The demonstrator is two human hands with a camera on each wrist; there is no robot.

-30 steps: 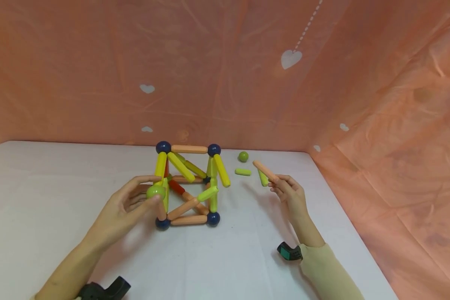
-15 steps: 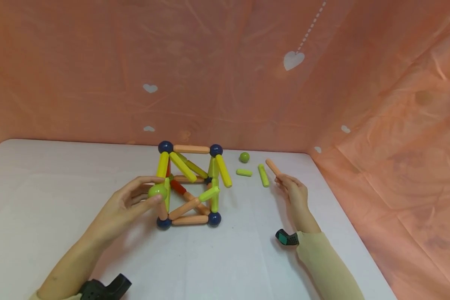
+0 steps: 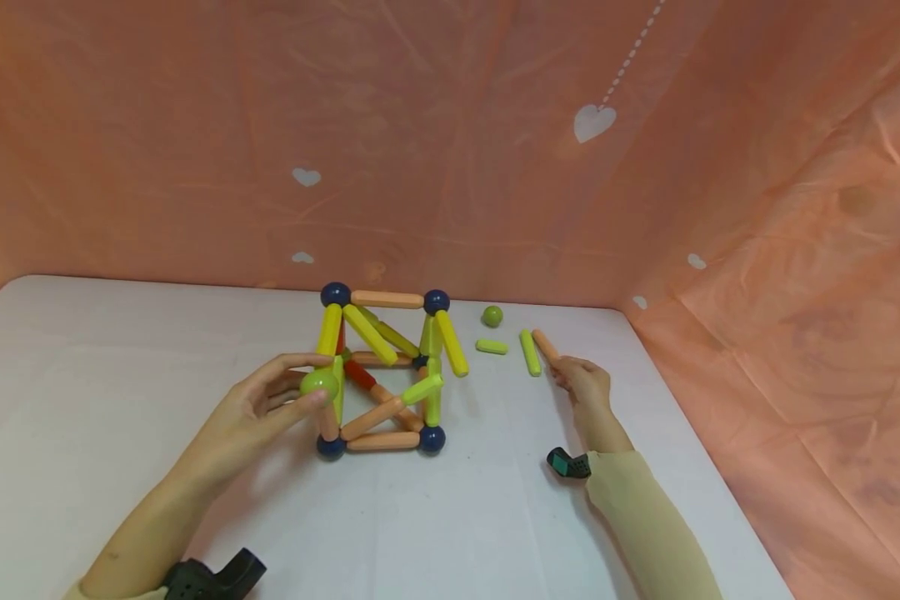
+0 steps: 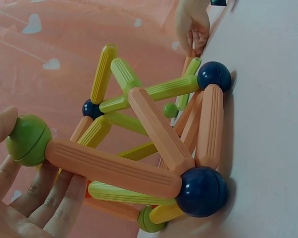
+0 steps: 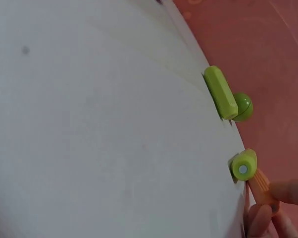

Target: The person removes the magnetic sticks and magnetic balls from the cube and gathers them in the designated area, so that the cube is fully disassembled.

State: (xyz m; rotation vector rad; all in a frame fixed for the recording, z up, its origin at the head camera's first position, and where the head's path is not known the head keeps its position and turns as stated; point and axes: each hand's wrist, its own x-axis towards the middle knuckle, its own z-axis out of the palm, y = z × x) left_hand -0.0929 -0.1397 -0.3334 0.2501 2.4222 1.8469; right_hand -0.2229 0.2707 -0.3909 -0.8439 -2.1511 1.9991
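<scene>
My left hand [image 3: 258, 404] pinches a green ball [image 3: 318, 384] between thumb and fingers at the left front of a frame built from rods and balls. In the left wrist view that ball [image 4: 29, 140] sits on the end of an orange rod [image 4: 114, 166], whose other end meets a dark blue ball [image 4: 202, 192]. Two more blue balls [image 3: 336, 295] [image 3: 436, 302] cap the frame's top, joined by an orange rod [image 3: 387, 299]. Off to the right, my right hand [image 3: 587, 392] pinches the near end of a loose orange rod [image 3: 546, 345], low over the table.
Beside the held orange rod lies a long green rod [image 3: 530, 352]. A short green rod [image 3: 492, 346] and a loose green ball [image 3: 492, 316] lie between it and the frame. An orange cloth with hearts [image 3: 450, 150] hangs behind the white table [image 3: 450, 525].
My right hand has lowered the orange rod and brought it down on the right of the long green rod. The left hand keeps its pinch on the green ball.
</scene>
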